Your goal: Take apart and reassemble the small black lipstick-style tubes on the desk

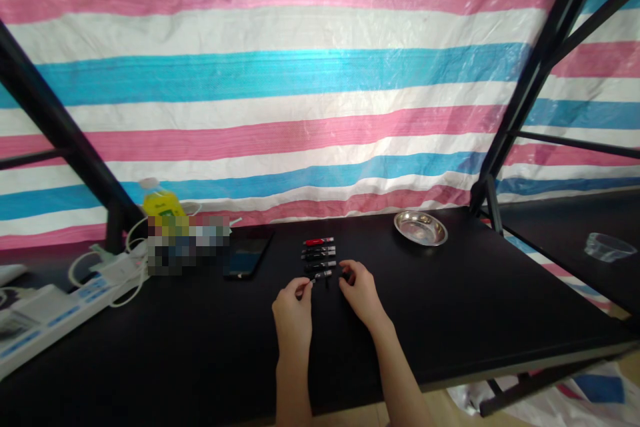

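My left hand (294,310) is closed in a pinch at the near end of a row of markers. Its fingertips hold the left end of a short, grey-and-black marker (323,275). Just right of that row is my right hand (361,288), fingers curled towards the thumb around a small dark spot that I cannot make out. Farther back, a red marker (315,242) lies sideways, with several black markers (319,255) parallel to it on the nearer side. A small black piece (327,283) shows between the hands.
A shiny metal dish (421,228) sits at the back right of the black table (475,300). To the left are a dark tablet (247,253), a yellow bottle (164,207) and a white power strip (65,313) with cables. A clear bowl (607,248) stands far right.
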Tool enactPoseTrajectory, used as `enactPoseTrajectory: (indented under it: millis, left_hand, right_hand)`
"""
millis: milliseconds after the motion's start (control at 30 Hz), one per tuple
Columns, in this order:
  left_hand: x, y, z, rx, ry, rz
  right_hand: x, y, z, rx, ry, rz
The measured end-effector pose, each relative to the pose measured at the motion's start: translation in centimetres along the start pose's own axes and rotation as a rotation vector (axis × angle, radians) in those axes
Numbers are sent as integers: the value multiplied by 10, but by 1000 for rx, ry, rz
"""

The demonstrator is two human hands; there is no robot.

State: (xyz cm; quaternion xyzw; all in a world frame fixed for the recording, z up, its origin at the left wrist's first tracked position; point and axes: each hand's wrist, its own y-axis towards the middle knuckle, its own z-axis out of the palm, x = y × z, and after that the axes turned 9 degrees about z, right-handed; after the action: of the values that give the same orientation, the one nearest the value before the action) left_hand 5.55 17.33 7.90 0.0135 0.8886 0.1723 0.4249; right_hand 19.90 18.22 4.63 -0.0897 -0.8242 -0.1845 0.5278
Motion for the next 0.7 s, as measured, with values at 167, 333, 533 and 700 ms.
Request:
enactPoseTrajectory:
  millis: [167, 333, 533, 700]
  left_hand:
    - [5, 2, 4, 49, 23, 79]
    - [9, 2, 9, 76, 88, 176]
    - [2, 2, 7, 103, 106, 160]
    - [-1, 1, 7, 137, 121, 125]
  right_hand:
    - [0, 0, 0, 5, 1, 1]
    - [1, 1, -1, 30, -4, 11]
    - [-1, 1, 0, 25, -1, 14]
    - [-3, 2, 2, 3, 16, 10]
